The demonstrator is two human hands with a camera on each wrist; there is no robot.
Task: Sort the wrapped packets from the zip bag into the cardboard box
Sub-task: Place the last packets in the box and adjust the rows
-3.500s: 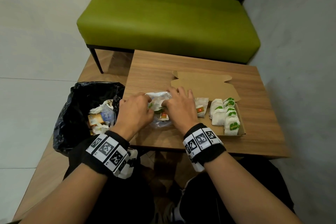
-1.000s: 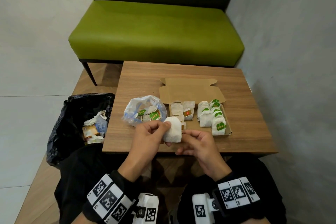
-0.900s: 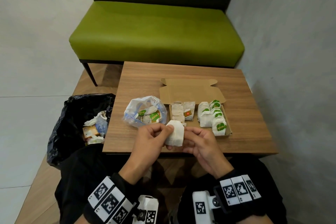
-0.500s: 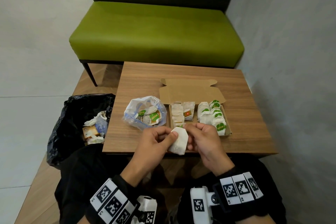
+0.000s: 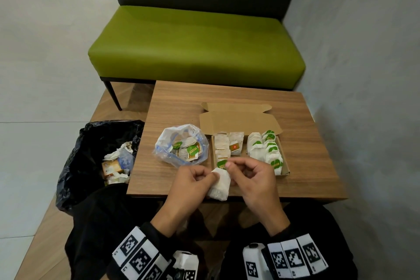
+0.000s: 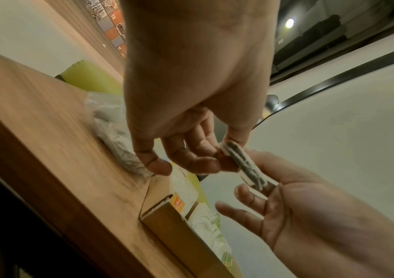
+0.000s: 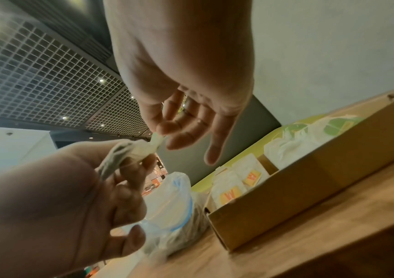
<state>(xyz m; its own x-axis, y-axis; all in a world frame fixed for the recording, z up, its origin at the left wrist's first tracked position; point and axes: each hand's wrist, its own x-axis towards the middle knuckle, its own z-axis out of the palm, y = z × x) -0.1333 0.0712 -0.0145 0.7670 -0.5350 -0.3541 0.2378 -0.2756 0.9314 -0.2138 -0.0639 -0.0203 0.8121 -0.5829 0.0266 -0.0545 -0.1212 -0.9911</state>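
Mid-sort, one white packet (image 5: 220, 185) out of the zip bag (image 5: 181, 146) and held above the table's (image 5: 306, 154) near edge, just short of the cardboard box (image 5: 285, 166). Left hand (image 5: 189, 190) pinching the packet's upper corner between thumb and fingertips; right hand (image 5: 254, 179) pinching its green tag (image 5: 222, 163), remaining fingers loose. Judged as checking the tag to pick a row. Next: carry forward and set among the green-tagged packets (image 5: 266, 151) at the box's right end, upright, without toppling neighbours.
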